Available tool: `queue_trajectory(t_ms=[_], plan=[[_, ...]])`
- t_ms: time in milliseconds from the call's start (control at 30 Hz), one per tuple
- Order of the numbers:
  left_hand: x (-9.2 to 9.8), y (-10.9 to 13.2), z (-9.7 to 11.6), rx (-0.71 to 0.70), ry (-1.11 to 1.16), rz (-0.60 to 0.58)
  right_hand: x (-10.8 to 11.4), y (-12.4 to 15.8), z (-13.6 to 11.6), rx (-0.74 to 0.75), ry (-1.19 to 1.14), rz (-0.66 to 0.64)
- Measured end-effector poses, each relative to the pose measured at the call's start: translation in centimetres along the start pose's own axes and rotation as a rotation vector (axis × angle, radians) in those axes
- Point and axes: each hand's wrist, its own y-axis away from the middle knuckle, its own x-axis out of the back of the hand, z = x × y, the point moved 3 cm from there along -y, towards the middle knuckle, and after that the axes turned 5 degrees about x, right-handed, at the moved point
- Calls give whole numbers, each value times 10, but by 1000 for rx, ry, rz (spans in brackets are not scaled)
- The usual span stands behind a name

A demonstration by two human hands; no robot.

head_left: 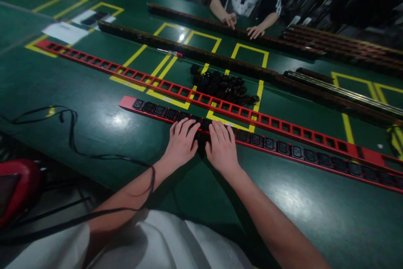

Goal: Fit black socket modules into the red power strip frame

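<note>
A long red power strip fitted with black sockets lies across the green table in front of me. Both my hands rest on it side by side. My left hand lies palm down with its fingers bent over the sockets. My right hand lies flat beside it, fingers stretched forward onto the strip. Between the two hands a black socket part shows, partly hidden. Behind the strip runs an empty red frame with several open slots. A heap of loose black sockets sits just beyond that frame.
Dark long strips lie further back, more stacked at the right. A person across the table has both hands on one. Yellow tape boxes mark the table. A black cable loops at my left, and a red object sits at the left edge.
</note>
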Motion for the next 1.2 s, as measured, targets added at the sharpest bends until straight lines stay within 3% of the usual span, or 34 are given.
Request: queue_trajectory(t_ms=[1200], plan=[[4, 1, 3, 16, -50, 10, -3, 4, 8, 21, -65, 12]])
